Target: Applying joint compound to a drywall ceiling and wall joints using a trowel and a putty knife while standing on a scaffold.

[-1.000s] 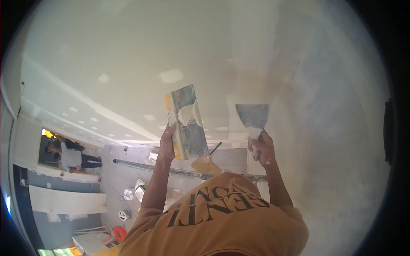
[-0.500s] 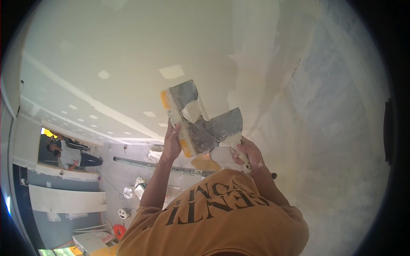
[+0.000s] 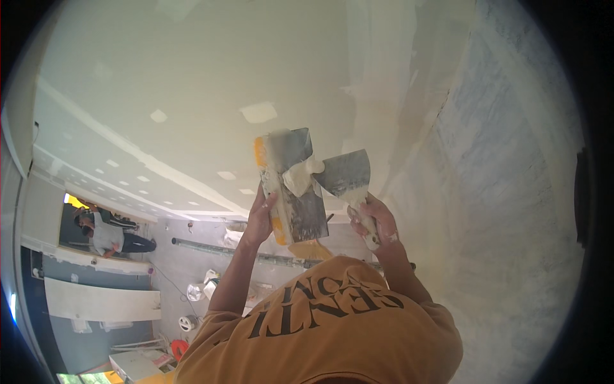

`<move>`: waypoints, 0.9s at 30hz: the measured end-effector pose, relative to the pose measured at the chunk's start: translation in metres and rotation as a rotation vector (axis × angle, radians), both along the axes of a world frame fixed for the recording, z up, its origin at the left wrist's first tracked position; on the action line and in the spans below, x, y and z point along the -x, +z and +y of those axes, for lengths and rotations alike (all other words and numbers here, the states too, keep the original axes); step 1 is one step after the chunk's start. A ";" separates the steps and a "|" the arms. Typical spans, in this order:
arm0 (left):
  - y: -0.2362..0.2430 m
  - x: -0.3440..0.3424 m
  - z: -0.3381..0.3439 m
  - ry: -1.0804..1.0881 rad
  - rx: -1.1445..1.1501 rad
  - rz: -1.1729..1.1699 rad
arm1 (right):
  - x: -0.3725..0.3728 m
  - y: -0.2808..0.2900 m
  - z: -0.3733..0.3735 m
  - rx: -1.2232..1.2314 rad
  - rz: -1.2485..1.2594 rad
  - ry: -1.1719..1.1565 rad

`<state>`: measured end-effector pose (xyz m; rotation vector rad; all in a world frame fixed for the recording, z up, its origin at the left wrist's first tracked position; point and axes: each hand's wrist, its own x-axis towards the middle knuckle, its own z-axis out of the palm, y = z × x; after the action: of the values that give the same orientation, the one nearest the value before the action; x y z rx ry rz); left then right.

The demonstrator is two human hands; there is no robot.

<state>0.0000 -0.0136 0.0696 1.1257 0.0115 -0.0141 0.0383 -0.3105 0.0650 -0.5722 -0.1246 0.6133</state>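
In the head view, my left hand is gripping the wide blade by its white and yellow edge. The wide blade is leaning a little, with its grey face showing. A lump of white paste is sticking to the middle of it and reaching out past its right edge.

My right hand is holding the scraper by its handle, just to the right of the wide blade. The scraper's left side seems to be touching the lump, but I can't tell how hard it is pressing. More paste is clinging near the scraper's neck, and white spots are showing on my right hand.

Beyond the wide blade, the big pale board is showing white patches. To the left of the wide blade and lower, a long pole is lying on the floor, and another person is bending farther off.

I am thinking the lump could be falling soon if I am tipping the wide blade too much. A hard poke from the scraper's corner could be pushing it off too. If wet paste is getting on the handle, the scraper could be slipping.
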 end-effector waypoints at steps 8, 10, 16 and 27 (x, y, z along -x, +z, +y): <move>-0.015 -0.004 -0.023 -0.041 -0.103 0.042 | -0.031 -0.034 0.002 -0.463 -0.001 0.005; -0.021 -0.003 -0.023 -0.009 -0.075 0.130 | -0.042 -0.039 -0.004 -0.408 0.020 -0.074; -0.036 0.003 -0.001 -0.022 -0.035 0.164 | -0.095 -0.045 -0.067 0.906 -0.735 -1.113; -0.048 0.001 0.007 0.000 -0.175 0.240 | -0.262 -0.100 -0.143 1.711 -1.064 -1.444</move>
<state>-0.0009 -0.0068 0.0218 1.2936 0.2303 -0.1503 0.3006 -0.4533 -0.0345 -2.2798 -0.1154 -1.2992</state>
